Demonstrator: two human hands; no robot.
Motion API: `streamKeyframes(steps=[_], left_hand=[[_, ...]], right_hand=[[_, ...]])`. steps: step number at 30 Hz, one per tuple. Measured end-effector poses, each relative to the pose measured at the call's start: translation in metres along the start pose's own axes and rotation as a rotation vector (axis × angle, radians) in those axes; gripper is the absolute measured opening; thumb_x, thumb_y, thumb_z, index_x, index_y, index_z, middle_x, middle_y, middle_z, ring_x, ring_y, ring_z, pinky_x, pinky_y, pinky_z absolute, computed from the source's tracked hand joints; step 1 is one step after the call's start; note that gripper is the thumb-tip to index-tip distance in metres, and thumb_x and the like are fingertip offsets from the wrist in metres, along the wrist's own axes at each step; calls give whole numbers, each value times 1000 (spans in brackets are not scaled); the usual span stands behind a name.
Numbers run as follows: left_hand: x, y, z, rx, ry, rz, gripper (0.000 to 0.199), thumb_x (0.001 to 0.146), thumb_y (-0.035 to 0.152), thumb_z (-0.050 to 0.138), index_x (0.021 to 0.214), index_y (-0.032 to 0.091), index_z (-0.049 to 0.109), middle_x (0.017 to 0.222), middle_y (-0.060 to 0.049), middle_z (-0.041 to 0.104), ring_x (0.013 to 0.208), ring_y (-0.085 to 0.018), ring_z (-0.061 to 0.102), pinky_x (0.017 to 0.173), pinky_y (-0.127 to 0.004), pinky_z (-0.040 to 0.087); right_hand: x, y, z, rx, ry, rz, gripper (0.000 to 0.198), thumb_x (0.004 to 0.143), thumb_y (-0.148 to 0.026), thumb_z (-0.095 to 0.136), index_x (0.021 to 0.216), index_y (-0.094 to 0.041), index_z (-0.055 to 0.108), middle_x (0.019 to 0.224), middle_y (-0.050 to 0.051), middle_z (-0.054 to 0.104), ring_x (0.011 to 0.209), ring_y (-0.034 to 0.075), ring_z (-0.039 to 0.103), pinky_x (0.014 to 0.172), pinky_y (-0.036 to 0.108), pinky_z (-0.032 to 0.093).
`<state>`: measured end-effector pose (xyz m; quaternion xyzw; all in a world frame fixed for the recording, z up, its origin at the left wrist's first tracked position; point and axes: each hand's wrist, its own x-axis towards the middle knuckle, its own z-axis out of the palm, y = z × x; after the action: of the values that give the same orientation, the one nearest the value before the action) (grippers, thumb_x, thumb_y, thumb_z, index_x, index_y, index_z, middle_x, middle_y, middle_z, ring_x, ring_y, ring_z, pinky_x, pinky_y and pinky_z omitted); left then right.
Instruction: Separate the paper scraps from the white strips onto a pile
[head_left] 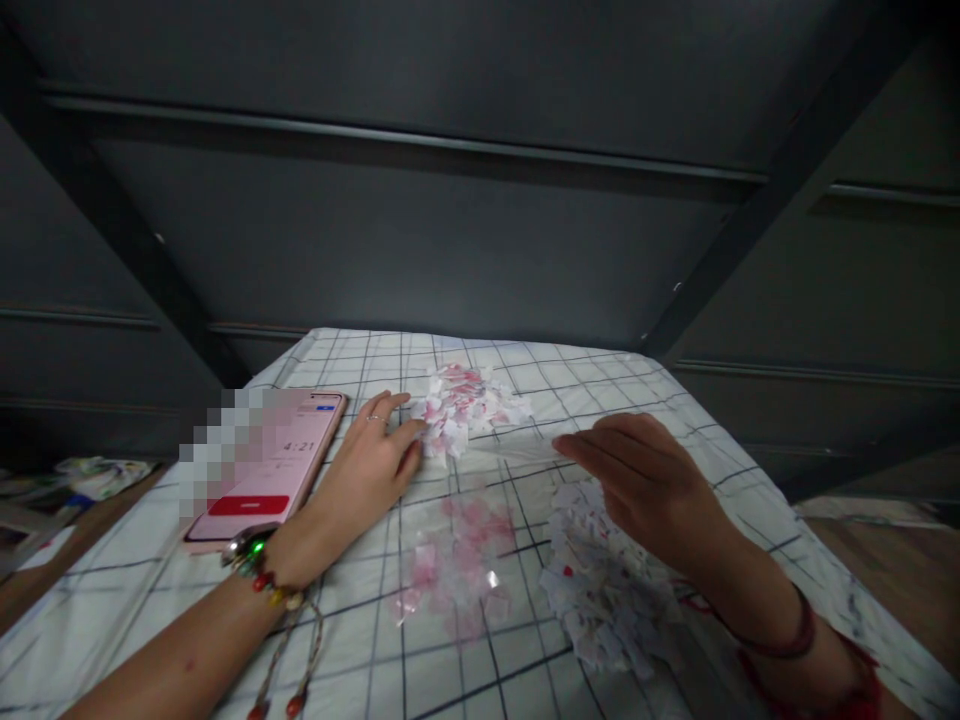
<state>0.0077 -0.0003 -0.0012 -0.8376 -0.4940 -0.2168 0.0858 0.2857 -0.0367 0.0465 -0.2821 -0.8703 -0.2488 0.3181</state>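
The scraps lie in three heaps on the surface (360,660), set around and between the hands. Just beyond the fingers of the left hand (381,452), toward the right, sits the mixed pile (465,405), white bits with pink and red among them. Nearer the person, between the two wrists, is the clear pile (457,560), thin and spread loose, see-through with pink in it; a few pieces catch the light. Below the right hand (637,475) spreads the white pile (600,600), thick and ruffled, a red speck in it, partly hidden by that hand and its forearm.

The two hands are well apart. The left one lies palm down, its fingers loosely parted, the thumb and forefinger at the edge of the mixed pile; I can't tell whether they press on a scrap. The right one hangs with its fingers close together, tips pointing in toward the left, and its thumb is out of my sight, so whether it pinches anything I can't say.

As for how far along things are, I'd judge the heaps well formed and distinct, with clear gaps of cloth between. The mixed pile still looks sizeable; how much remains to do, I can't tell from here. A phone (304,470) lies left of the left hand.
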Motion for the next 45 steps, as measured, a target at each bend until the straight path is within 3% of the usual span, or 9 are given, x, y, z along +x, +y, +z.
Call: streamKeyframes(steps=[7,15,20,24,29,45], left_hand=[[0,0,1,1,10,2,29,89,20,41,105,14,64,125,-16,48,118,-31,44,100,-51,41],[1,1,-1,-24,-11,1,30,89,22,40,104,13,65,125,-18,49,119,-33,44,99,-52,41],[1,1,-1,-16,-7,-16,30,89,22,41,105,14,65,126,-18,50,119,-34,44,99,-54,41],[1,1,-1,-14,-10,-15,30,89,22,41,104,14,65,125,-18,50,119,-33,45,99,-53,41],[1,1,0,6,-23,-5,31,90,22,40,106,13,65,126,-18,49,121,-33,43,100,-53,40],[1,0,1,-91,2,45,27,90,21,40,101,14,64,127,-16,45,124,-32,39,103,-52,38]], right_hand=[[5,-5,2,60,-57,-52,40,75,7,37,94,-16,63,77,3,68,75,15,54,66,29,45],[7,-7,1,33,6,-38,37,79,5,38,97,-17,61,79,3,69,76,15,55,67,29,44],[8,-8,2,53,-48,-80,25,85,-2,44,92,-17,62,76,2,69,75,14,55,65,28,43],[7,-7,-5,111,-39,-75,29,84,2,40,91,-18,60,78,1,70,75,13,56,65,28,43],[9,-9,-3,41,8,-79,31,82,5,39,95,-16,58,78,2,70,75,14,55,65,28,44],[11,-10,3,-19,-15,-88,30,80,5,40,89,-13,62,75,3,69,75,15,54,66,29,42]])
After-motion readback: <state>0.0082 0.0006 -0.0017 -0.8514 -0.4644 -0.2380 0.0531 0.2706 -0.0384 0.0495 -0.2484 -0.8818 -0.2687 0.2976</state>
